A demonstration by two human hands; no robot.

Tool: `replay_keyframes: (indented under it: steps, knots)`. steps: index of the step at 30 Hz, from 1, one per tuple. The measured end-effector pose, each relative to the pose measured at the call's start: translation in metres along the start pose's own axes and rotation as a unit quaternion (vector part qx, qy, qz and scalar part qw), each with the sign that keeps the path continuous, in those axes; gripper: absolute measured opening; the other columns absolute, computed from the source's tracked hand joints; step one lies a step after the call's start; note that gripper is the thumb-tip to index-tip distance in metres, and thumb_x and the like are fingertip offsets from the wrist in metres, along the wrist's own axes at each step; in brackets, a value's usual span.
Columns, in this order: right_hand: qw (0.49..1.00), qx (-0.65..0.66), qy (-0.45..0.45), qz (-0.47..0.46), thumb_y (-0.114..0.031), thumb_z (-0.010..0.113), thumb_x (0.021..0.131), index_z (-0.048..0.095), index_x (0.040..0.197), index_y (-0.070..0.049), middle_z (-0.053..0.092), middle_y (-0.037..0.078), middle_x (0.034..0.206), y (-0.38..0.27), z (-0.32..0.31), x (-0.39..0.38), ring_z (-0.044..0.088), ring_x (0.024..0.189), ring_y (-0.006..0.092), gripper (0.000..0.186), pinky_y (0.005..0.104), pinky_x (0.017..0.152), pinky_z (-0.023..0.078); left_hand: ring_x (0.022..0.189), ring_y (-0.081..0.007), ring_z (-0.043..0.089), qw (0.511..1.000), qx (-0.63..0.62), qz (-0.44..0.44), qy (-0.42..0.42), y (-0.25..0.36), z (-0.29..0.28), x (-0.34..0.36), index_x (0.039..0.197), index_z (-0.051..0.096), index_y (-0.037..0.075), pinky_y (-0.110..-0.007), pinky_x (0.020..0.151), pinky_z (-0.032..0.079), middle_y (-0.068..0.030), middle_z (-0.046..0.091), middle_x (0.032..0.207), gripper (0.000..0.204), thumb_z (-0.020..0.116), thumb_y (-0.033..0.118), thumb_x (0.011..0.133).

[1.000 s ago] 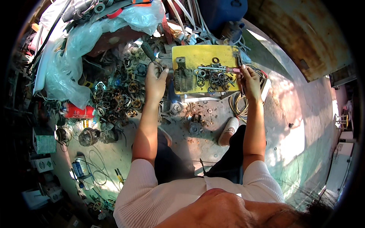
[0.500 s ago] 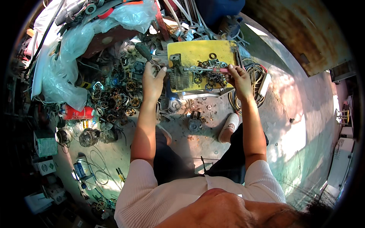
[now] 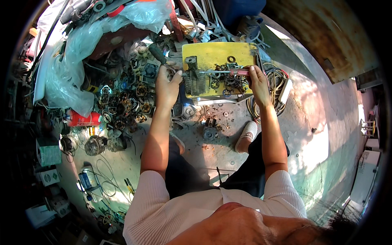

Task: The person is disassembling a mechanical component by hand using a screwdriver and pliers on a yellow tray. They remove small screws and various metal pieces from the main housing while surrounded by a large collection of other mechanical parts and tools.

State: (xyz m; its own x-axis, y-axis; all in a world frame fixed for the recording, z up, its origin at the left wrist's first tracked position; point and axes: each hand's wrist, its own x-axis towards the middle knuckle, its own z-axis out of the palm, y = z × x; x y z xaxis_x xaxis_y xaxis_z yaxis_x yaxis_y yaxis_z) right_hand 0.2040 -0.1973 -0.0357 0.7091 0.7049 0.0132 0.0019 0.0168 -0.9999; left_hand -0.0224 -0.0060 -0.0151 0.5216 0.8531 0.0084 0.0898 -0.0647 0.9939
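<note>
My right hand grips a screwdriver by its red handle, thumb along the end. Its long metal shaft points left, and its tip meets a grimy, upright, finned metal block. My left hand is closed just left of that block, around something partly hidden, with a rounded metal edge showing by the thumb. Beyond those fingers sticks out a dark green handle; whether it is in my grip I cannot tell. Beneath the block and screwdriver lies a yellow board, bearing several small rings and gear-like metal parts.
Dirty motor parts pile up to the left, beside a red cylinder and clear plastic sheeting. A coiled cable lies right of the board. Loose parts are on the floor between my feet. A blue container stands behind.
Both hands, the block and the screwdriver sit slightly farther right in the picture, as does the board. The right-hand fingers have moved a little on the screwdriver's handle.
</note>
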Motion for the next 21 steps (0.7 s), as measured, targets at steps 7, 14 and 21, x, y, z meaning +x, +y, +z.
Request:
replay_keyframes:
  steps: [7,14,21]
  knots:
    - [0.996,0.056,0.055,0.051,-0.026,0.055,0.099,0.060,0.111,-0.009,0.059,-0.005,0.090,-0.010,0.008,-0.011,0.053,0.076,0.0034,0.021,0.0174,0.066,0.038,0.100,-0.0144,0.057,1.000,-0.013,-0.001,-0.002,0.003,0.000,-0.002,0.120,0.049,0.005,-0.032,0.083,0.053,-0.0066,0.057,0.109,0.031,0.059,0.000,0.091]
    - [0.975,0.172,0.069,0.119,-0.038,0.061,0.095,0.063,0.109,-0.012,0.061,-0.008,0.086,0.009,-0.001,-0.017,0.056,0.078,0.0026,0.029,0.0190,0.065,0.043,0.090,-0.0154,0.062,0.996,0.012,0.085,0.002,-0.013,0.001,0.002,0.124,0.053,0.000,-0.029,0.081,0.048,-0.0107,0.065,0.104,0.036,0.059,-0.003,0.088]
    - [0.970,0.129,0.144,0.147,-0.044,0.058,0.095,0.068,0.110,-0.015,0.057,-0.008,0.080,-0.002,0.006,-0.031,0.051,0.072,0.0015,0.035,0.0189,0.060,0.039,0.105,-0.0145,0.059,0.995,0.082,0.011,-0.048,0.002,-0.007,0.001,0.125,0.053,-0.004,-0.027,0.091,0.044,-0.0098,0.063,0.111,0.035,0.057,-0.002,0.090]
